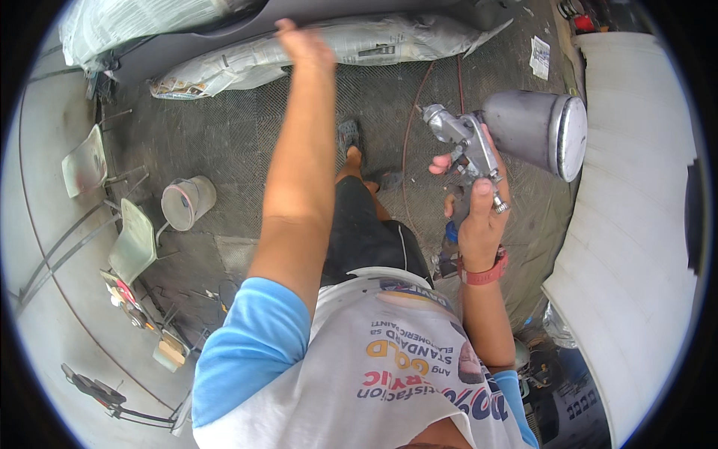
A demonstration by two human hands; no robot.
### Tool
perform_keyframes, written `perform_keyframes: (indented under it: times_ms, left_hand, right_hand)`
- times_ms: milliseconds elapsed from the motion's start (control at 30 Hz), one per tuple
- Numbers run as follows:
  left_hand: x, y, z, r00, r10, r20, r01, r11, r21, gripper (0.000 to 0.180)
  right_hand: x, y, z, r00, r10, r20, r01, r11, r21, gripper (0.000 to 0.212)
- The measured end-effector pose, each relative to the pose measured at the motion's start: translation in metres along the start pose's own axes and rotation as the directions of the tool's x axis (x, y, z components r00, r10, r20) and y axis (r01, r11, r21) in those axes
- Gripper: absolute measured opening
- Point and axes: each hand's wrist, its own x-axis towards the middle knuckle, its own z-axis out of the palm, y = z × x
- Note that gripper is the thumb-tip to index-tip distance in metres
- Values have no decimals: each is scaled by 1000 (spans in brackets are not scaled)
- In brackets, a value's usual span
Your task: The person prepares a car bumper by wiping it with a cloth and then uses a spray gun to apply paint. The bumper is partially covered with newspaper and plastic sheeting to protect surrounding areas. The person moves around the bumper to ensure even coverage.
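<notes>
Right hand (479, 217) clenched on grey metal spray gun (467, 146), nozzle pointing left, cup right; left hand (303, 43) stretched forward onto newspaper masking (359, 45), finger state unclear.

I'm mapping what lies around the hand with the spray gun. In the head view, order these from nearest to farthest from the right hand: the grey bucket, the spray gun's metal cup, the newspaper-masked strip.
From the right hand:
1. Metal cup, just above it on the spray gun.
2. Newspaper-masked strip, up top, where the left hand rests.
3. Grey bucket, far left on the floor.
</notes>
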Motion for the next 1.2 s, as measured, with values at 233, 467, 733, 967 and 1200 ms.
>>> perform_keyframes:
  times_ms: [233,467,733,967,1200]
  left_hand:
    - [27,-21,-2,997,-20,77,29,992,-119,68]
    - [102,118,-99,890,363,-277,-266,905,333,67]
    - [-30,-24,-8,814,467,344,-512,299,805,89]
    - [-99,-61,59,878,441,186,-455,648,611,92]
    - [-23,74,-10,940,241,-243,-233,971,60,110]
  right_hand:
    - [5,-20,6,995,18,96,-14,999,-46,70]
    - [4,-17,-1,992,10,126,-1,997,-73,70]
    - [0,-32,14,988,-4,152,19,995,-99,74]
    - [-7,-50,44,979,-6,203,43,983,-178,74]
    - [-16,-74,89,974,16,227,28,982,-186,70]
